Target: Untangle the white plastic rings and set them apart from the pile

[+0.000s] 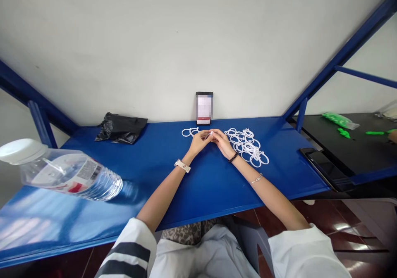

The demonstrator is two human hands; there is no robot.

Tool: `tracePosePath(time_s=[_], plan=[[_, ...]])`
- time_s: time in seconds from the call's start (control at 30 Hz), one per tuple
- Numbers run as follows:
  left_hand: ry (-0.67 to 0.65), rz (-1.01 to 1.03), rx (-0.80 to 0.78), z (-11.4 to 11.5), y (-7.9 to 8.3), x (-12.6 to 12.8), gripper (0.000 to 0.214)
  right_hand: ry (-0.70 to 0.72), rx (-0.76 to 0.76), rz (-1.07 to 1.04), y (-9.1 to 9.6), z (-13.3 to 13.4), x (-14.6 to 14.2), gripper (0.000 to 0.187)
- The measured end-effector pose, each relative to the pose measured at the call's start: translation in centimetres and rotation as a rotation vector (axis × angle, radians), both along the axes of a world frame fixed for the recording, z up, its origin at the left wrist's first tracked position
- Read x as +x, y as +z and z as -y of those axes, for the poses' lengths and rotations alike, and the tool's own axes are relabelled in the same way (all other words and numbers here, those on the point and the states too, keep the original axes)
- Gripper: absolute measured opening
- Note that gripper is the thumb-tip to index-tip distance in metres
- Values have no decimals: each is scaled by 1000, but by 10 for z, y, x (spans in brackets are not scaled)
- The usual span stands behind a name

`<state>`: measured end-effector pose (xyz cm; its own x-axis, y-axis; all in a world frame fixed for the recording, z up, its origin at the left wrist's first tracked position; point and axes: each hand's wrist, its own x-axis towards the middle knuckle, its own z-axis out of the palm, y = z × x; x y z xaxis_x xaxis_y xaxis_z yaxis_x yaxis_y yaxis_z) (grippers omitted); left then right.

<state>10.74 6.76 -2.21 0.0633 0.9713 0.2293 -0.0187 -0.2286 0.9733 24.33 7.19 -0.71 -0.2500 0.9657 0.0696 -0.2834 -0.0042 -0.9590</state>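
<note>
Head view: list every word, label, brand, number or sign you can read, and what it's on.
No text can be read.
Bottle: label with print and a barcode, too blurred to read.
Phone propped at the wall: screen pixelated, unreadable.
Wristband: tiny marks, too small to tell.
Rings: no text visible.

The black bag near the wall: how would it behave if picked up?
The black bag would probably flop, given its creases. Its shine suggests it may slip a little. Weight is hard to judge: any contents are hidden.
</note>
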Motion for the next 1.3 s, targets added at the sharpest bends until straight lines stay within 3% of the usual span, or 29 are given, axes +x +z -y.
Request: tracePosePath(time_s=[0.17, 0.33, 0.6, 1.1, 1.3], plan=[[-18, 17, 5, 2, 6, 0, 38, 25, 22, 1, 1, 1, 1, 29], [35, -23, 22, 1, 6, -1, 52, 35, 77, 85, -3, 2, 0, 31], [11, 43, -107, 3, 10, 0, 50, 93, 173, 199, -1, 10, -2, 38], [-44, -55, -23, 6, 10, 1, 43, -118, 111, 122, -6, 3, 0, 39], [-53, -59, -13, 8, 11, 1, 43, -112, 97, 116, -3, 5, 0, 41]])
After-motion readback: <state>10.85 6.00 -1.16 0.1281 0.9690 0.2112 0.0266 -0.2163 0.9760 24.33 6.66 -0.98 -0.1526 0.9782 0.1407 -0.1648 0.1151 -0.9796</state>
